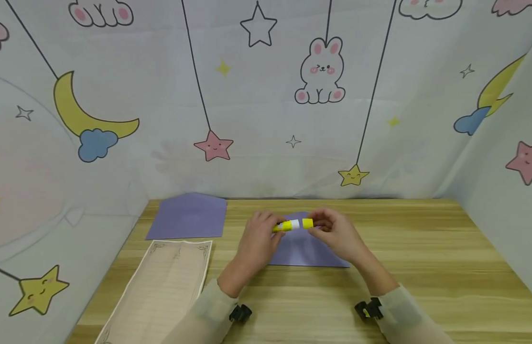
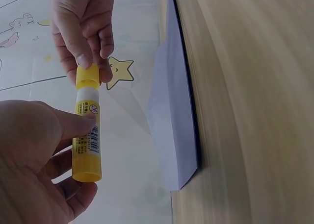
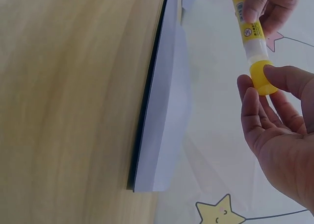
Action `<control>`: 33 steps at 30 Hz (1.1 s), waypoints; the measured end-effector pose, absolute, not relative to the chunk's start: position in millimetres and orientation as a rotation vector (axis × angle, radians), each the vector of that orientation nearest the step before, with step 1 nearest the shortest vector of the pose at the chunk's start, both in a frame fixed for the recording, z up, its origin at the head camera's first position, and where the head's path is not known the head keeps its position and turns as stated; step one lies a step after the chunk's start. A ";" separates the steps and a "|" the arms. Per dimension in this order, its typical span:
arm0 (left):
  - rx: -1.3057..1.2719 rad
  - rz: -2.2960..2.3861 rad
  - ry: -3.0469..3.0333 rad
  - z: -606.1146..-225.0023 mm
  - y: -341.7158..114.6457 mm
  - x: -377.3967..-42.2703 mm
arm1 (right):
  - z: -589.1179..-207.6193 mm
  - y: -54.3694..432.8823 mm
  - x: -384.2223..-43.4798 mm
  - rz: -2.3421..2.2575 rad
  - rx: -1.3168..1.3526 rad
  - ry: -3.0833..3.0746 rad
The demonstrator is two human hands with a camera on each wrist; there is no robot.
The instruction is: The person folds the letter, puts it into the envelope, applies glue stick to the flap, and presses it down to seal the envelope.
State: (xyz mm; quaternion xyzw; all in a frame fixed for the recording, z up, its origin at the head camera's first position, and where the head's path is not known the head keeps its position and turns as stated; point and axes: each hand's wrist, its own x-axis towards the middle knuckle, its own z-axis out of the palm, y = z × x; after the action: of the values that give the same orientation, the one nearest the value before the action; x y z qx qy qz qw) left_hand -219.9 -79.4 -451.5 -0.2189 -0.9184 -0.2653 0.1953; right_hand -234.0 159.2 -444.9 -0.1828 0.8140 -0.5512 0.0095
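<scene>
My left hand [image 1: 258,239] grips a yellow glue stick [image 2: 87,136] by its labelled barrel, its white neck toward the right. The yellow cap [image 1: 307,223] is pinched between thumb and fingers of my right hand [image 1: 336,234]. In the head view a small gap shows between the cap and the white neck; in the right wrist view the cap [image 3: 263,78] is right at the neck's end. Both hands are above a purple envelope [image 1: 309,251] on the table, and they partly cover it in the head view.
A second purple envelope [image 1: 188,217] lies at the back left of the wooden table [image 1: 420,267]. In front of it is a cream sheet of letter paper [image 1: 162,286] with ornamented corners, partly under the left sleeve. A printed cloth [image 1: 257,95] hangs behind the table.
</scene>
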 end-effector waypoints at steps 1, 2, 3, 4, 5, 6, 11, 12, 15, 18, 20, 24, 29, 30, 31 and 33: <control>-0.618 -0.741 -2.577 -451.5 -79.5 -219.9 | -445.1 158.4 -233.8 -1.720 -0.574 2.542; -0.623 -0.740 -2.581 -451.3 -79.5 -219.7 | -445.3 158.0 -233.5 -1.714 -0.572 2.547; -0.629 -0.742 -2.584 -451.3 -79.4 -219.5 | -445.7 157.6 -233.5 -1.708 -0.572 2.552; -0.631 -0.741 -2.590 -451.1 -79.4 -219.1 | -445.8 157.1 -233.1 -1.705 -0.571 2.554; -0.634 -0.742 -2.596 -450.9 -79.2 -218.7 | -446.1 156.5 -232.8 -1.701 -0.570 2.558; -0.637 -0.742 -2.601 -450.7 -79.0 -218.4 | -446.5 156.1 -232.5 -1.698 -0.568 2.561; -0.659 -0.734 -2.603 -449.2 -77.7 -216.1 | -447.6 155.3 -231.4 -1.694 -0.585 2.546; -0.663 -0.733 -2.602 -449.0 -77.6 -215.6 | -447.8 155.3 -231.1 -1.690 -0.594 2.539; -0.673 -0.742 -2.598 -448.9 -77.3 -214.4 | -447.8 154.8 -231.1 -1.691 -0.592 2.506; -0.678 -0.748 -2.592 -449.3 -77.3 -213.7 | -447.5 155.2 -231.3 -1.702 -0.604 2.462; -0.683 -0.748 -2.588 -449.9 -77.1 -213.8 | -447.7 155.5 -231.8 -1.712 -0.602 2.438; -0.692 -0.746 -2.587 -450.0 -77.0 -213.9 | -447.8 156.8 -233.1 -1.702 -0.602 2.417; -0.687 -0.755 -2.584 -448.4 -78.0 -213.1 | -446.0 158.8 -233.4 -1.686 -0.585 2.411; -0.686 -0.758 -2.583 -448.1 -78.3 -213.0 | -445.8 159.1 -233.5 -1.687 -0.585 2.405; -0.686 -0.756 -2.582 -447.9 -78.6 -213.0 | -445.4 159.4 -233.5 -1.688 -0.597 2.400; -0.689 -0.762 -2.579 -447.5 -79.0 -213.1 | -444.9 160.1 -233.2 -1.688 -0.633 2.396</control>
State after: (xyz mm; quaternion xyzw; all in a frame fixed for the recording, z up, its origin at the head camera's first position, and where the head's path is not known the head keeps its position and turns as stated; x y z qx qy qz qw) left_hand -213.1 -79.0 -447.5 -0.2441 -0.9136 -0.2699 0.1816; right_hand -233.2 160.1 -444.9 -0.2105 0.7971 -0.5615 0.0718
